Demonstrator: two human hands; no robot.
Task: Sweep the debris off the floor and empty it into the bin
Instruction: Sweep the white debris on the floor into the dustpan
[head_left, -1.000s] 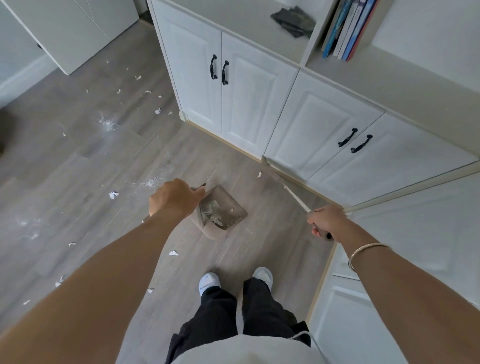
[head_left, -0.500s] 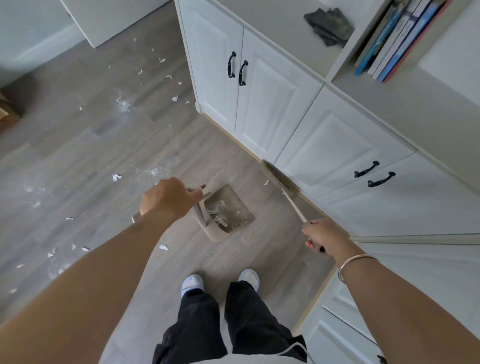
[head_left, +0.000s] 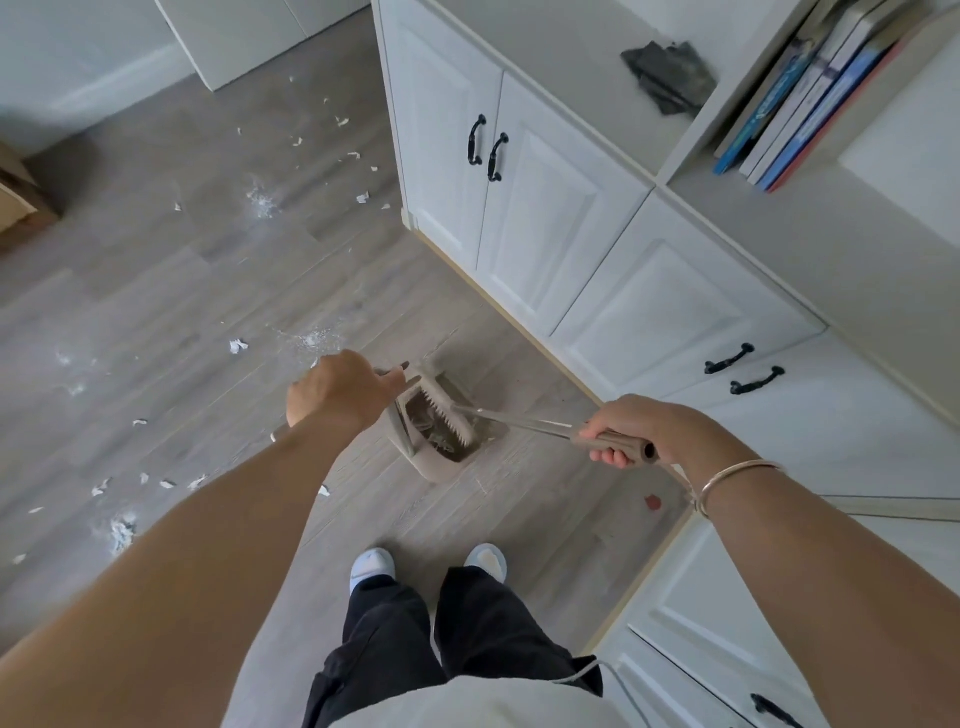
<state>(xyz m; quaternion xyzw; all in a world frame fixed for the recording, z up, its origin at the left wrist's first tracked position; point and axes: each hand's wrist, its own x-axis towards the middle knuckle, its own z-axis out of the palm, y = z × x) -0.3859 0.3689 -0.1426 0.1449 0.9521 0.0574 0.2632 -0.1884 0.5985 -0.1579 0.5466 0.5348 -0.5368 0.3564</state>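
A beige dustpan (head_left: 441, 465) stands on the grey wood floor just ahead of my feet, with some debris inside it. My left hand (head_left: 340, 392) grips the top of its upright handle. My right hand (head_left: 631, 428) is closed around the beige broom handle (head_left: 610, 442). The broom's head (head_left: 444, 410) lies across the mouth of the dustpan, bristles down into it. White paper scraps (head_left: 238, 345) and dusty patches (head_left: 260, 200) are scattered over the floor to the left and further back. No bin is in sight.
White cabinets (head_left: 530, 228) with black handles run along the right, and another cabinet (head_left: 727, 623) stands close at my right side. Books (head_left: 810, 98) and a dark cloth (head_left: 670, 75) sit on the shelf above. A brown box corner (head_left: 21, 202) shows at far left.
The broom head has swung from the base of the cabinets over to the dustpan and now rests in its mouth. My right hand has turned the handle nearly level. The dustpan stays put.
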